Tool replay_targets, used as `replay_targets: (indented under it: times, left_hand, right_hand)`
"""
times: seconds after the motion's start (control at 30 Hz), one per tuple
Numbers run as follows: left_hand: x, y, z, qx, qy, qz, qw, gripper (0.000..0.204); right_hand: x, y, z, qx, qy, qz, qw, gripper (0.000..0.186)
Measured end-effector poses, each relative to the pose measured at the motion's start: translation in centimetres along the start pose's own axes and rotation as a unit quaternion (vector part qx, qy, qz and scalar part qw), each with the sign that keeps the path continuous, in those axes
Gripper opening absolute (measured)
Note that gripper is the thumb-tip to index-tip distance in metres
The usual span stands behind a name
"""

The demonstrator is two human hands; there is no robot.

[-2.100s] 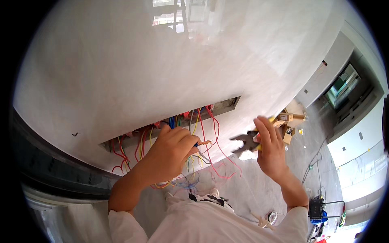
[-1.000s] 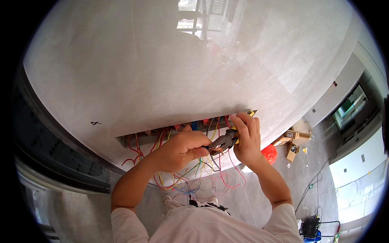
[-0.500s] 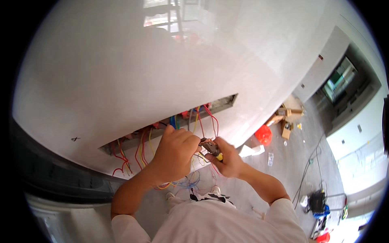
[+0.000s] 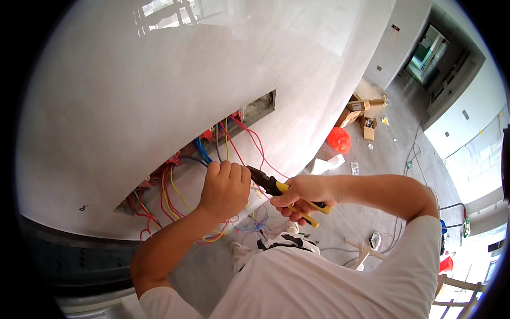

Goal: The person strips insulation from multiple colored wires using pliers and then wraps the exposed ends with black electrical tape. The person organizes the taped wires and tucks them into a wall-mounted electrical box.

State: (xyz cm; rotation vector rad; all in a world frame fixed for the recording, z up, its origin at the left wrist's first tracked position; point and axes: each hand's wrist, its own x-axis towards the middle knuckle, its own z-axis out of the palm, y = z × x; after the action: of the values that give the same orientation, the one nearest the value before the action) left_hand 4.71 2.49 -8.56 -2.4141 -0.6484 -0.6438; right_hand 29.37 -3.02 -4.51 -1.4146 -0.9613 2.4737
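My right hand (image 4: 304, 192) grips combination pliers (image 4: 270, 184) with dark jaws and yellow-and-black handles. The handles are somewhat spread, and the jaws point left, up against the fingers of my left hand (image 4: 226, 190). That hand is closed, its knuckles facing up. Blue wires (image 4: 202, 151) and a grey wire run from the wall down to it; their ends are hidden in or behind the fist. Red wires (image 4: 259, 144) and a yellow wire (image 4: 227, 142) hang beside them from a long slot-shaped recess (image 4: 260, 110) in the white wall.
More red and yellow wires (image 4: 166, 198) dangle at the recess's left end. Loose coils of wire lie by my feet. Cardboard boxes (image 4: 366, 123), a red plastic bag (image 4: 339, 140) and white scraps (image 4: 326, 164) are on the grey floor at right. A wooden stand (image 4: 364, 254) is lower right.
My view has turned, shifting the recess up and left. My right hand has moved outward with the pliers; their jaws and both handles now show more. My left hand stays closed by the wires.
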Motion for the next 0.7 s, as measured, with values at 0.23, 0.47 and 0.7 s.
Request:
replay_targets:
  times: [0.23, 0.47, 0.7]
  left_hand:
    - [0.5, 0.7, -2.9, -0.125, -0.008, -0.144, 0.982, 0.011]
    - [1.0, -3.4, -8.5, -0.406, -0.025, -0.220, 0.887, 0.013]
    - [0.7, -4.9, -10.3, -0.519, -0.049, -0.261, 0.812, 0.019]
  right_hand:
    - [-4.7, -3.4, 0.4, -0.631, 0.233, -0.094, 0.734, 0.037]
    - [-4.9, -2.9, -1.5, -0.675, 0.511, -0.384, 0.369, 0.071]
    - [-2.0, -7.7, -0.6, -0.677, 0.476, -0.524, 0.199, 0.065]
